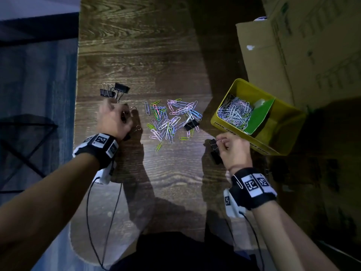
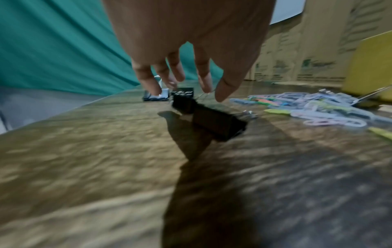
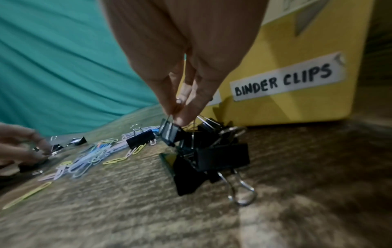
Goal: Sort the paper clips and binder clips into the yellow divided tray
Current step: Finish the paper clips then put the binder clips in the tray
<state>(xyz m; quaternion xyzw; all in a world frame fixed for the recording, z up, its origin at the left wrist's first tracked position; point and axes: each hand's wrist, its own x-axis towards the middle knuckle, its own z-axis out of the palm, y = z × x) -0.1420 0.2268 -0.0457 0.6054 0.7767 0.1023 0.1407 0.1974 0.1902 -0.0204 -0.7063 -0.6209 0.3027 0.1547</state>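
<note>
A loose pile of coloured paper clips point(image 1: 172, 118) lies mid-table, with one black binder clip point(image 1: 191, 125) on its right side. The yellow divided tray point(image 1: 224, 122) stands to the right; its left compartment holds paper clips point(image 1: 234, 112) beside a green divider point(image 1: 259, 116). My right hand point(image 1: 232, 147) pinches the wire handles of a hanging bunch of black binder clips point(image 3: 212, 154), just in front of the tray's "BINDER CLIPS" label point(image 3: 284, 78). My left hand point(image 1: 117, 120) curls round other binder clips point(image 2: 218, 124) by their wires. Two more binder clips point(image 1: 115, 90) lie beyond its fingers.
Cardboard boxes point(image 1: 302, 51) stand behind and to the right of the tray. The wooden table's left edge point(image 1: 77, 114) runs just left of my left hand, with blue floor below. Bare wood stretches beyond the pile and toward me.
</note>
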